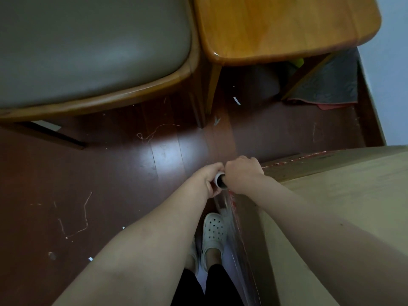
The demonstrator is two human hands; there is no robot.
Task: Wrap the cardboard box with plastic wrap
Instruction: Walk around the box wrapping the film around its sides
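Observation:
A large cardboard box (pixel 344 186) fills the right of the head view, its top pale and its left side in shadow with red tape along the edges. At the box's near-left top corner both hands grip a plastic wrap roll (pixel 220 180), whose white core end shows between them. My left hand (pixel 213 181) holds it from the left and my right hand (pixel 242 173) from the right. A clear sheet of plastic wrap (pixel 234 230) runs from the roll along the box's left side toward me.
A grey-cushioned wooden chair (pixel 88 54) stands at the upper left and a wooden table (pixel 287 27) at the upper right, with a grey mat (pixel 326 85) under it. Dark red wooden floor (pixel 99 173) bears threads and scraps. My white clog (pixel 213 233) stands beside the box.

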